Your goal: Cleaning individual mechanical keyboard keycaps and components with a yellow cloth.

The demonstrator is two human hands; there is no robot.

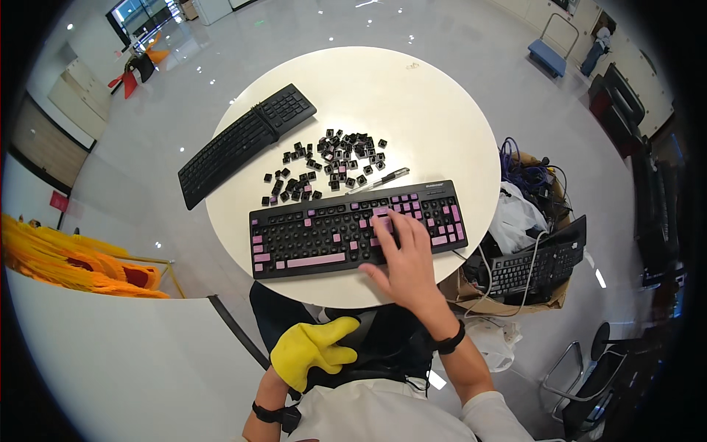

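Observation:
A black computer keyboard with pink and purple keycaps [315,259] lies at the near side of a round white table; many of its key positions lack caps. My bare right hand [406,254] is spread over its right part, fingertips at the pink keys, holding nothing visible. My left hand [315,351], in a yellow glove, rests over my lap below the table edge, fingers apart and empty. Beyond the keyboard lie a pile of loose black keycaps [342,152], a few of them pink, and a pen [381,179]. A second black keyboard [246,138] lies at the table's upper left, its cable bundled around it.
Right of the table [442,110] stands a cardboard box [555,298] with cables, a white plastic bag [513,218] and another keyboard [522,271]. A white surface [138,353] is at lower left. Far off are a blue cart [547,57] and a person [596,50].

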